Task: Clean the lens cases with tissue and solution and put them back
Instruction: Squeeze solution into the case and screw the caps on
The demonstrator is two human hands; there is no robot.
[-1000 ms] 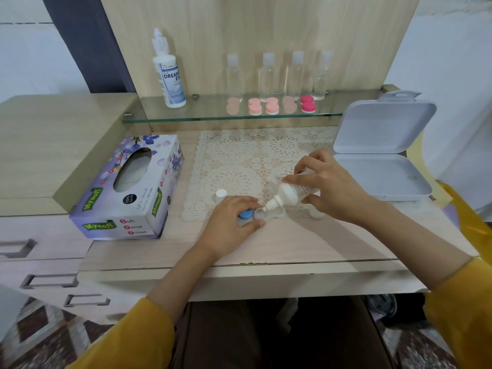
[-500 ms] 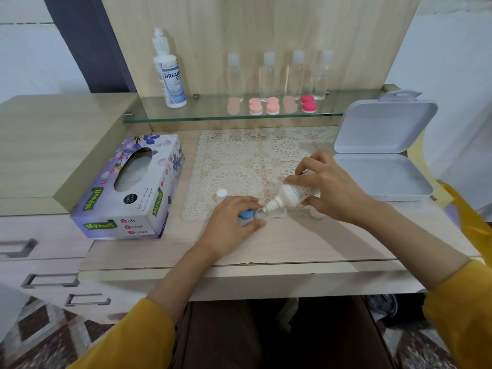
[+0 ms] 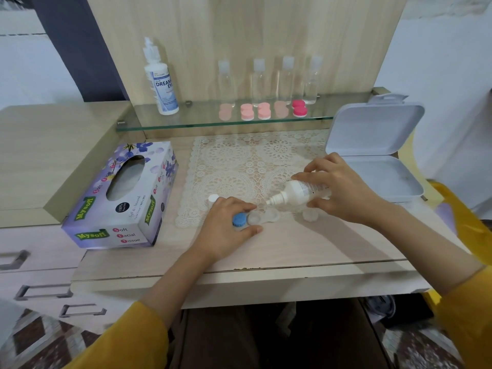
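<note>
Surroundings: we see a tissue box (image 3: 121, 194) lying to the left on the desk (image 3: 306, 246), a lace mat (image 3: 239, 169) in the middle, and an open white box (image 3: 378, 153) at the right with its lid raised
Shelf: a glass shelf (image 3: 202, 121) at the back carries a tall solution bottle (image 3: 159, 81), four clear bottles (image 3: 286, 78) and five pink lens cases (image 3: 263, 111) in a row
In the way: our right hand and the small bottle it holds cover part of the mat; a loose white cap (image 3: 310, 214) lies just under that hand, and a small white cap (image 3: 213, 198) sits just beyond our left hand
Lens case: the open lens case (image 3: 262, 216) lies at the front edge of the mat, both clear wells facing up, between our two hands
Left hand: our left hand (image 3: 229, 230) pinches the left end of the case between thumb and fingers, with a blue cap (image 3: 239, 219) held against it there
Right hand: our right hand (image 3: 340, 187) is wrapped around a small white bottle (image 3: 298, 194), tilted with its nozzle pointing down and left, just above the right well
Count: one open case, one blue cap, two white caps, one tissue box, one open box, five cased pairs on the shelf, four clear bottles, one tall bottle
</note>
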